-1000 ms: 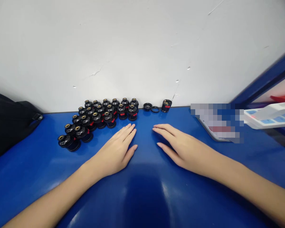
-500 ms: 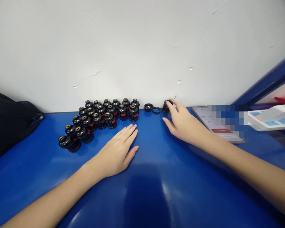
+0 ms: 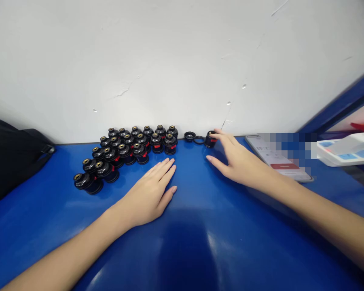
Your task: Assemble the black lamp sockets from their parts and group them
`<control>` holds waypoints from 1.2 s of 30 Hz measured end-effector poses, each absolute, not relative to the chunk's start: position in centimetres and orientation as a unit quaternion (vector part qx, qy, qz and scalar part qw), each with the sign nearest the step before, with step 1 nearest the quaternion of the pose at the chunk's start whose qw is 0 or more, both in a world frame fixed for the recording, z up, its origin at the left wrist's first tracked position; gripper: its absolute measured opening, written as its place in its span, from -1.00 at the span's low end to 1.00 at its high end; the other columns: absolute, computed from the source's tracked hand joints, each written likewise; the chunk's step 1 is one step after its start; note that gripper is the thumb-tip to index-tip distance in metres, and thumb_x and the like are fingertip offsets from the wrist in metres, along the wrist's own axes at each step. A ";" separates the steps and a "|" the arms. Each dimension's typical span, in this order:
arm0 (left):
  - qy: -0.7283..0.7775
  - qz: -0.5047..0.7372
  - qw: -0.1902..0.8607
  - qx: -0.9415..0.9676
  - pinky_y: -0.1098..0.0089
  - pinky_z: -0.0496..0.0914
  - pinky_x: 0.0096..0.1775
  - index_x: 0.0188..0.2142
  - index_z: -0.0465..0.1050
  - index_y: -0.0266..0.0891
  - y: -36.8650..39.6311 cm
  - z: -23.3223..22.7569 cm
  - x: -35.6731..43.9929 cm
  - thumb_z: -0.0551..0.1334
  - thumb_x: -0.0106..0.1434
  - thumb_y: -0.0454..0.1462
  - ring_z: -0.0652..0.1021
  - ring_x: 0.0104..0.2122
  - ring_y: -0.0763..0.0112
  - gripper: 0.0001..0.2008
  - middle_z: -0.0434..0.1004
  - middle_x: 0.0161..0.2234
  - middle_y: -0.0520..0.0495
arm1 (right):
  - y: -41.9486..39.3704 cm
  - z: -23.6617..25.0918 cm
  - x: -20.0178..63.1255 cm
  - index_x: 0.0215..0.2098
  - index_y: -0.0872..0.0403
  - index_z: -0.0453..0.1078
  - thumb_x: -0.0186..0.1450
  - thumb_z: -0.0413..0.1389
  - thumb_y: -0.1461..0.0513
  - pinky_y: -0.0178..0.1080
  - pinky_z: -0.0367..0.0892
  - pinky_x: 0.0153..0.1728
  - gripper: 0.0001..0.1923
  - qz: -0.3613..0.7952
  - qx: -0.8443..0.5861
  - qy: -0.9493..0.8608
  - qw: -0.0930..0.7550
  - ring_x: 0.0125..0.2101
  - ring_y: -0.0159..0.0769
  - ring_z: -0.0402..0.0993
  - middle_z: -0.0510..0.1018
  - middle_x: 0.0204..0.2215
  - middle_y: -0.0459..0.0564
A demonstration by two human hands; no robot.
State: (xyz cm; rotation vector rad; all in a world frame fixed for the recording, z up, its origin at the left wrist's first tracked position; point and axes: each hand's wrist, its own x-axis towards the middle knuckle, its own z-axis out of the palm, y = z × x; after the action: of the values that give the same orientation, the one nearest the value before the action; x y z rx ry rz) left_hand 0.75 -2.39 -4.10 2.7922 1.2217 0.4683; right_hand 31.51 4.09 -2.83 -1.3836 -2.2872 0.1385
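My left hand [image 3: 150, 193] lies flat on the blue table [image 3: 133, 258], fingers stretched forward and thumb apart, holding nothing. Just beyond its fingertips stands a cluster of black round parts with brass-coloured holes on top and red tags [image 3: 139, 152]. My right hand [image 3: 238, 159] reaches to a short black cylinder with a red mark [image 3: 210, 140] by the wall. Its fingers are at the cylinder's right side, and the thumb is spread well away from it. Whether the fingertips touch it I cannot tell. Left of the cylinder lie a thin black ring [image 3: 199, 142] and a black cup-shaped piece [image 3: 189, 137].
A phone [image 3: 279, 161] showing a timer, partly pixelated, lies right of my right hand. A white power strip [image 3: 346, 151] juts in at the right edge. A black bag [image 3: 15, 153] sits at the left, and a white wall [image 3: 170, 68] bounds the table's back.
The black cylinder has shifted slightly left and toward me, closer to the ring. My right hand's fingers have loosened around it, the thumb drawing back. My left hand has not moved.
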 end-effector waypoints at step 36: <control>0.404 0.120 0.038 0.906 -0.09 0.22 0.49 0.49 0.19 -0.44 -2.4 -3.8 0.9 0.01 0.64 -0.08 0.18 0.54 0.00 -0.39 0.10 0.53 -0.40 | 0.9 -2.4 29.2 0.43 0.38 0.30 0.57 0.02 0.11 0.17 0.30 0.43 -0.38 0.037 -0.407 -0.905 0.118 0.44 0.17 0.33 0.37 0.43 0.47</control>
State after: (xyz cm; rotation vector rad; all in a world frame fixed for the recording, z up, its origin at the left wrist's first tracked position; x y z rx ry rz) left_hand 0.87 -2.39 -3.85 2.7791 1.2389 0.3688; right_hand 29.23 0.90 -2.35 -1.1919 -2.6480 0.1086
